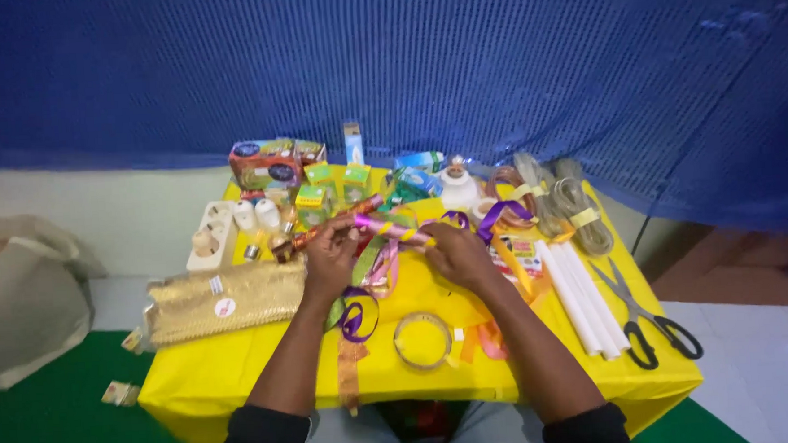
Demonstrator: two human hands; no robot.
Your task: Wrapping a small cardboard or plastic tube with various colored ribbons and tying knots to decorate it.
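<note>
Both hands, left (pixel 328 256) and right (pixel 457 252), closed on a ribbon-wrapped stick (pixel 385 228) above the table (pixel 240 364); wrapping apparently underway.

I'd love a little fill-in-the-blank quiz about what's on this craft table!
1. The table is covered in a ____ cloth.
2. Both hands, left hand and right hand, hold a pink wrapped roll with ____ around it.
3. The black-handled ____ lie at the table's right edge, beside the white candles.
4. The roll of clear tape lies ____ the forearms.

Missing words: yellow; ribbons; scissors; between
</note>
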